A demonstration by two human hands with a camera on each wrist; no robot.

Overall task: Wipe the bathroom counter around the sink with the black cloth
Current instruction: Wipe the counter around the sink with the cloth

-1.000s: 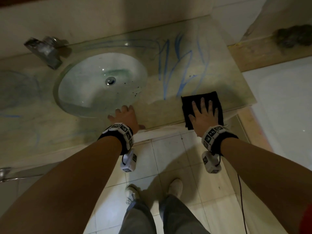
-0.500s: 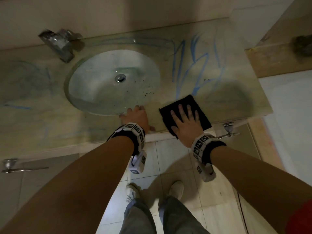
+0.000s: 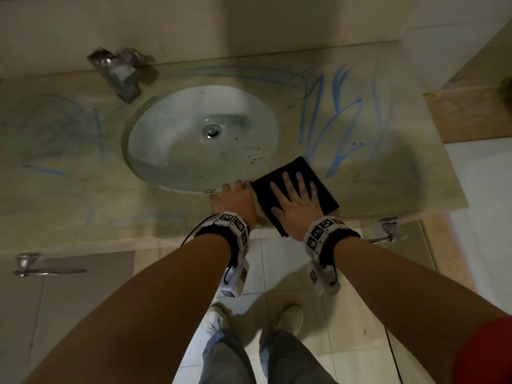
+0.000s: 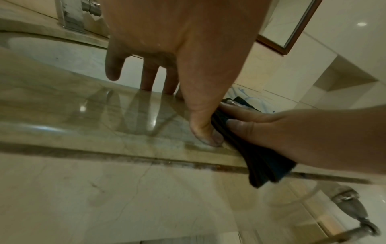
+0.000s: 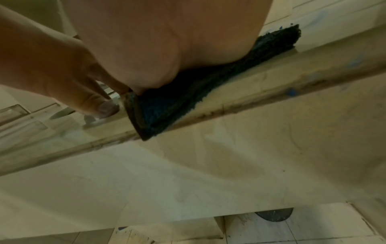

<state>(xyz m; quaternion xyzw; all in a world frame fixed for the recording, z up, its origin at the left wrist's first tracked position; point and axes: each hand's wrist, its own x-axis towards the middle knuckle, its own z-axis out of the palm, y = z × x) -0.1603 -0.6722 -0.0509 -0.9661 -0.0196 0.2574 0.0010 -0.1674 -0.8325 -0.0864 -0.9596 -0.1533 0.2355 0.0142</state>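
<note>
One folded black cloth (image 3: 297,187) on the beige marble counter (image 3: 401,173), front edge, just right of the one oval sink (image 3: 199,139); right hand (image 3: 296,202) pressing it, fingers spread flat. Left hand (image 3: 235,199) flat beside it, touching cloth. Two metal cabinet handles (image 3: 388,231) below

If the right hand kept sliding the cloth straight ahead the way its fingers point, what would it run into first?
The right hand lies flat on the black cloth, fingers pointing away and slightly right. That line crosses bare counter and meets the blue scribbles first, likely well before the back wall. Nothing solid seems to stand between.
</note>
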